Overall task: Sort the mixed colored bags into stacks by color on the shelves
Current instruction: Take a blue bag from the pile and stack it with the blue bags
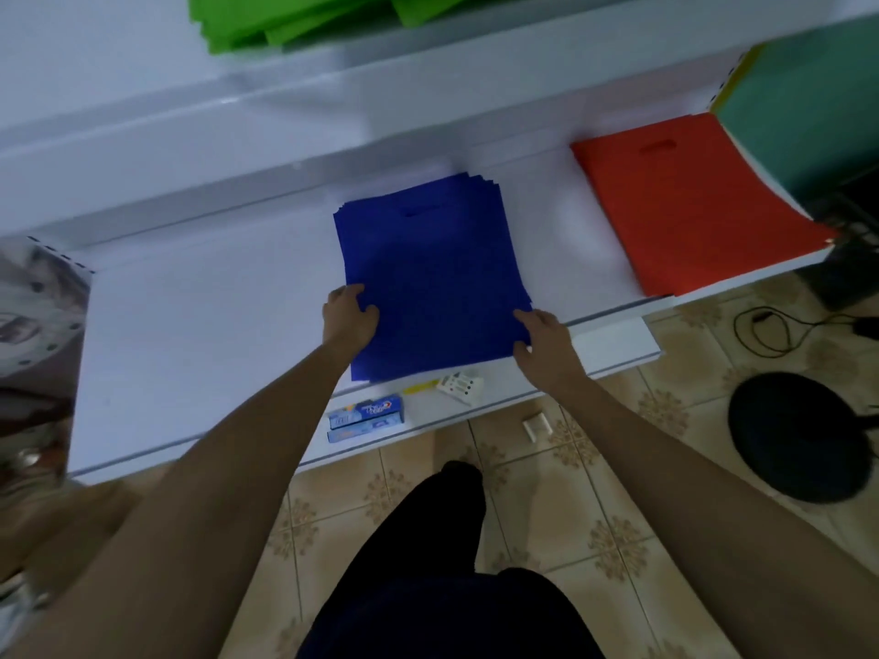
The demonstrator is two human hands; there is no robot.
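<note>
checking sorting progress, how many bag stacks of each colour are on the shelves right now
blue stack: 1
red stack: 1
green stack: 1, loose and partly out of frame
total: 3

Plenty of bare white shelf (200, 316) left of the blue stack (428, 259), wide open over there. There's a narrower free strip between it and the orange stack (689, 206), which fills the right end. The upper shelf (285, 121) with green bags (285, 16) sits over the back.
</note>
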